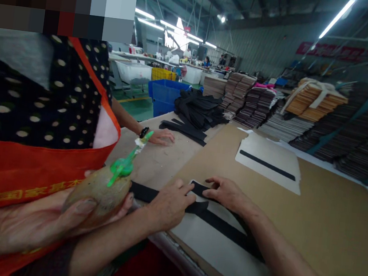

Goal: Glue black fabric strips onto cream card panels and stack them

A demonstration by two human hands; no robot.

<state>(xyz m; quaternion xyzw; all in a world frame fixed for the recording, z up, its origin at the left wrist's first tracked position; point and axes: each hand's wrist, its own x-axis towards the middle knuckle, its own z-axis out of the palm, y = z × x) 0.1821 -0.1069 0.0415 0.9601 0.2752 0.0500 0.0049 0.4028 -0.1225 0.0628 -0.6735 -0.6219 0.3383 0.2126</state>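
The left hand (167, 205) is partly closed, its thumb and forefinger a little apart beside the left end of the far black strip (199, 190) — whether it pinches some cloth, I cannot tell. The right hand (227, 193) is curved and half open, its thumb touching this same strip and a gap showing between thumb and forefinger. Under them lies a pale sheet (192, 235), at the near edge of the brown board (323, 209), with a near black strip (226, 228) along it; a left black strip (144, 192) passes under the left hand. Farther away, a second pale sheet (263, 147) bears one thin black strip (268, 165). At left, a co-worker's hand (43, 217) is closed around a rounded bottle (99, 195) with a green nozzle (122, 167) — the co-worker's other hand (162, 136) rests flat on the table (144, 158), near the black pile (197, 106)
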